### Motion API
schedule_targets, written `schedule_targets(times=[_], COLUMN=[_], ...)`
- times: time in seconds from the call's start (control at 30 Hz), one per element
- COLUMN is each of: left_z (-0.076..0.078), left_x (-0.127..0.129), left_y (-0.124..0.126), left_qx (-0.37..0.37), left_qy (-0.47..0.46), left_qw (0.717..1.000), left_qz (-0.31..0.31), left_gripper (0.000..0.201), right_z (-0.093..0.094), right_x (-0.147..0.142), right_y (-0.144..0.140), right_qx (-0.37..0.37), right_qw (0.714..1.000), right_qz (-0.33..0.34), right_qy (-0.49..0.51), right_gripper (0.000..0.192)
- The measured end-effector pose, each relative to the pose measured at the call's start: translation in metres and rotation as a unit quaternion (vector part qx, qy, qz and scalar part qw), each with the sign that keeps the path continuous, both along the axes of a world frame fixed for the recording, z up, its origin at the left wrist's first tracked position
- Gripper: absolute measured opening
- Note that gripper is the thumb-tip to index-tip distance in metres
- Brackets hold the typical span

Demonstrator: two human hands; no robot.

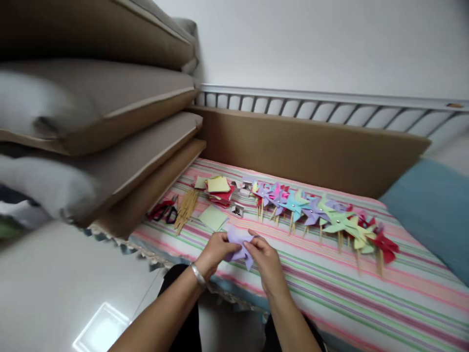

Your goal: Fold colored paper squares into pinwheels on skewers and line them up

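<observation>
My left hand [214, 253] and my right hand [266, 259] both pinch a lilac paper piece [239, 243], partly folded, held just above the near edge of a striped bed cover [366, 288]. A silver bracelet circles my left wrist. Behind my hands lie a pale green paper square [213, 217], a stack of coloured paper squares [218, 188], a bundle of wooden sticks [186, 209] and red-handled scissors [163, 211]. A row of finished paper pinwheels [318, 215] on sticks runs to the right across the cover.
Stacked brown cushions [120, 122] rise at the left. A brown board [311, 146] leans against a white railing [330, 105] at the back. A blue pillow [432, 210] lies at the right. A small metal object [237, 210] sits by the paper. White floor [54, 293] at lower left.
</observation>
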State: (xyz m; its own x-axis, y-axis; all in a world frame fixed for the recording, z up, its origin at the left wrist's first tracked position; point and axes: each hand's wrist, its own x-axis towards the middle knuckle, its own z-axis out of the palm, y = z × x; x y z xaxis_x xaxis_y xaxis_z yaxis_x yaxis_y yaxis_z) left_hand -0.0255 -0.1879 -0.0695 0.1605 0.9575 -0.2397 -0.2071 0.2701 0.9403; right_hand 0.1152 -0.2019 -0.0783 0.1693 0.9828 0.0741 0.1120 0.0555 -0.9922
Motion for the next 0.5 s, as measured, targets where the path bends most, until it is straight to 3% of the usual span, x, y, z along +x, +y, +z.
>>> schedule_targets(times=[0.27,0.4,0.5], left_z=[-0.008,-0.016,-0.03], left_x=[-0.037,-0.082,-0.122], left_y=[-0.032,-0.047,-0.062], left_qx=[0.02,0.004,-0.032], left_qy=[0.022,0.049,0.041], left_qw=[0.999,0.997,0.996], left_qz=[0.043,0.065,0.067], left_gripper=[0.008,0.015,0.023], right_z=[-0.001,-0.006,-0.02], right_x=[-0.041,-0.044,-0.044], right_y=[-0.026,-0.028,-0.023], right_qx=[-0.115,-0.094,-0.101], right_qw=[0.975,0.984,0.99], right_qz=[0.078,0.081,0.063], right_qy=[0.175,0.128,0.072], right_gripper=[0.024,0.035,0.036])
